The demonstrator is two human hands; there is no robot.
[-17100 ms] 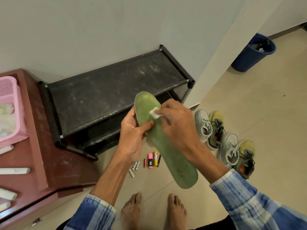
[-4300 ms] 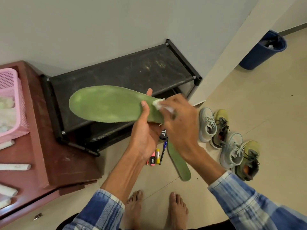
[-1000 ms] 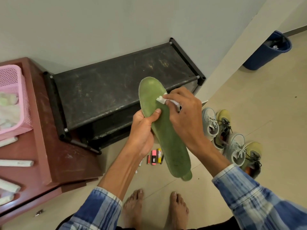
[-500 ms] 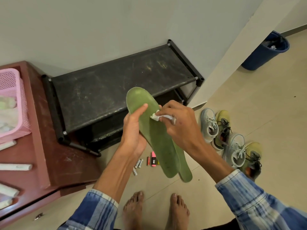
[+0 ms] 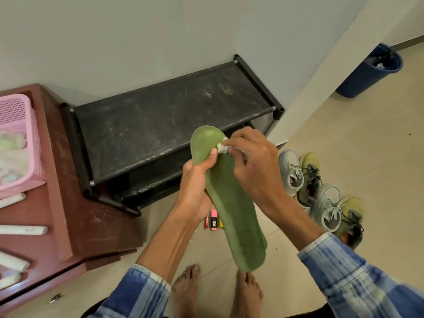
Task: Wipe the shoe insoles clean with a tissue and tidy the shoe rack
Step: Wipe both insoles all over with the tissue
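left grip (image 5: 195,187) clasps matte green insole (image 5: 234,212), right grip (image 5: 254,171) pinches seemingly crumpled white tissue (image 5: 221,148).

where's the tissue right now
In the head view, near the centre, the tissue is pinched in the right hand against the upper end of the green insole, in front of the black shoe rack.

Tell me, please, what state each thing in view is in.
green insole: held off the floor, tissue against it
left hand: grips the insole
right hand: pinches the tissue
tissue: crumpled, pressed on the insole's far end
shoe rack: top shelf dusty, bare
shoes: four on the floor
blue bin: open, rubbish inside
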